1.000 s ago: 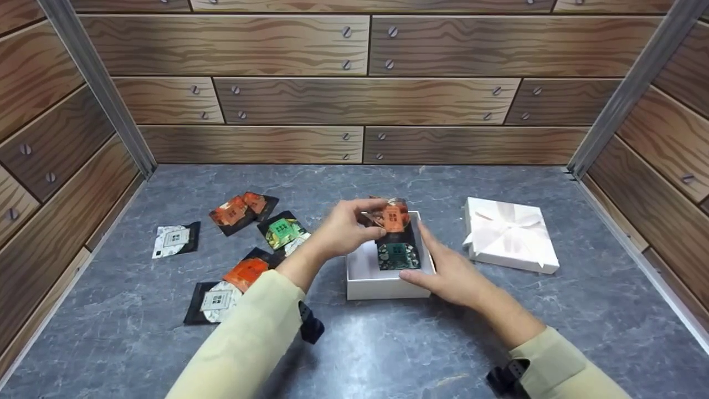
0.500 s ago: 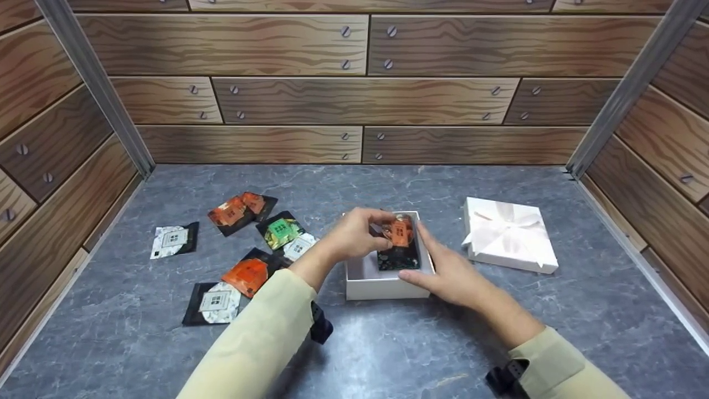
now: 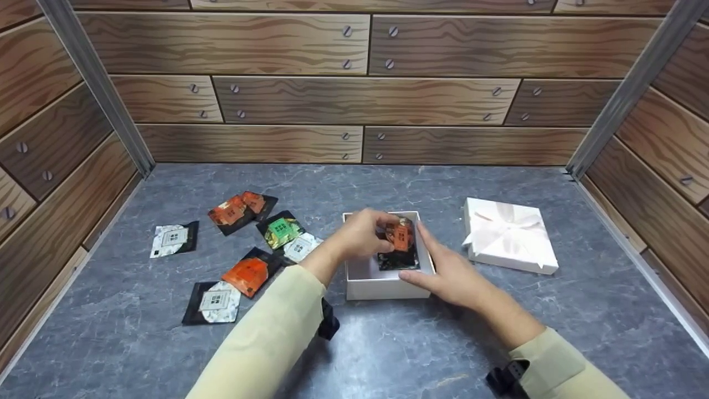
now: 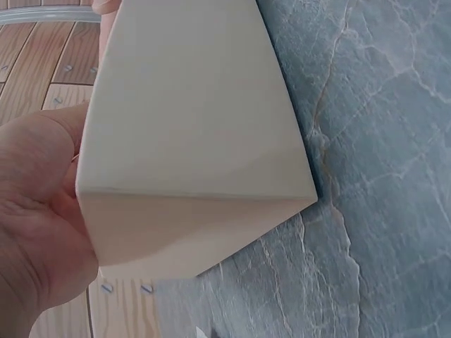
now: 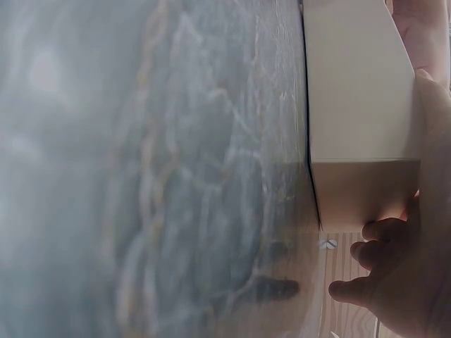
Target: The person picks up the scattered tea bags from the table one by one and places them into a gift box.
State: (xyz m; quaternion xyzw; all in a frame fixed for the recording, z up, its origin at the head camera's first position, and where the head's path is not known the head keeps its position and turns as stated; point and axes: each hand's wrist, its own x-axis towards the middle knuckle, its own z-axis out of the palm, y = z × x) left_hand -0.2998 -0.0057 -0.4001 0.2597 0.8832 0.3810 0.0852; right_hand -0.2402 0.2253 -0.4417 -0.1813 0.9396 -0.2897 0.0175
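Observation:
An open white gift box (image 3: 388, 289) stands on the grey marbled table. My left hand (image 3: 363, 235) reaches over its left rim and pinches an orange and black sachet (image 3: 403, 237) between thumb and fingers. That sachet lies over a dark sachet (image 3: 400, 260) in the right half of the box. My right hand (image 3: 457, 277) steadies the box, thumb on the front rim and fingers along the right side. In the left wrist view the box wall (image 4: 183, 98) hides the left fingertips. The right wrist view shows the right fingers (image 5: 384, 243) at the box's outer side.
A white lid (image 3: 509, 233) with a ribbon bow lies to the right. Left of the box lie several sachets, among them a green one (image 3: 281, 228), a large orange one (image 3: 248, 275) and a white and black one (image 3: 219, 302). Wood-patterned walls (image 3: 354, 100) enclose the table.
My left hand has moved right and down into the box with the orange sachet, bringing it over the dark sachet there. The right hand has stayed on the box.

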